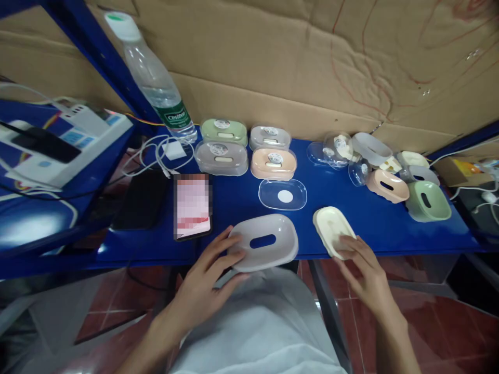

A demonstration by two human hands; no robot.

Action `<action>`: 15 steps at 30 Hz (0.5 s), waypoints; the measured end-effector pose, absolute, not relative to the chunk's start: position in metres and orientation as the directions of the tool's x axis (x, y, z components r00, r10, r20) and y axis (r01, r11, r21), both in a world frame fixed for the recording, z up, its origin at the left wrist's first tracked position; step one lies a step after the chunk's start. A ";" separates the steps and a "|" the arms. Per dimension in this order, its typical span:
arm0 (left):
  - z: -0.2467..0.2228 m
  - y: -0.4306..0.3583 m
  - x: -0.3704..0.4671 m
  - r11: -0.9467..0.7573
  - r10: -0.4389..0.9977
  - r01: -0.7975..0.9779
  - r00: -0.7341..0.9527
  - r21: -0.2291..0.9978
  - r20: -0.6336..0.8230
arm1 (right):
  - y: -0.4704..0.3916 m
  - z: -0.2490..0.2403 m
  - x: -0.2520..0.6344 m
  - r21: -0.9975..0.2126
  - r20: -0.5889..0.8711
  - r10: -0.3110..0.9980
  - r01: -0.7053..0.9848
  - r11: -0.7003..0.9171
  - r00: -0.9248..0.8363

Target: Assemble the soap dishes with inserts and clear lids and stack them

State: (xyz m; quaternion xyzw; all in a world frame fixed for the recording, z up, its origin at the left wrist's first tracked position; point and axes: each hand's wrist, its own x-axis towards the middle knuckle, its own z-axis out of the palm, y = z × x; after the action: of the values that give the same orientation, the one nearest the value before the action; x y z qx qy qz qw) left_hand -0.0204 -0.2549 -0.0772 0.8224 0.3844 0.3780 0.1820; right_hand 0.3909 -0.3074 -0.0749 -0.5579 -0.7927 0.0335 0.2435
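While left grip (210, 270) clasps grey tray (268, 244), right fingertips (345, 249) touch cream tray (331, 226).

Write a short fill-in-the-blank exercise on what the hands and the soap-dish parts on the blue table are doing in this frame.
1. The left hand grips the ____ soap-dish shell with the oval slot.
2. The right hand touches the ____ tray.
3. The clear lid has a round ____ sticker.
4. The water bottle stands ____ of the phone.

Missing words: grey; cream; white; behind
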 end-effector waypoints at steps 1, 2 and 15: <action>-0.075 -0.255 -0.022 -0.640 0.768 0.474 0.418 0.605 0.485 | -0.313 -0.073 0.383 -0.344 0.319 0.899 0.848 0.403 -0.298; -0.073 -0.255 -0.023 -0.646 0.763 0.454 0.425 0.614 0.488 | -0.316 -0.071 0.374 -0.362 0.294 0.893 0.825 0.434 -0.340; -0.085 -0.243 -0.014 -0.667 0.744 0.510 0.496 0.543 0.448 | -0.251 -0.092 0.317 -0.483 0.407 0.844 0.702 0.524 -0.349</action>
State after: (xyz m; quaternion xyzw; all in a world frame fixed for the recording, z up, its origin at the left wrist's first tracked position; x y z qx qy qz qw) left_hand -0.0139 -0.2429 -0.0846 0.8475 0.3701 0.3395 0.1720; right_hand 0.3168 -0.2511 -0.0925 -0.4749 -0.8136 0.1126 0.3160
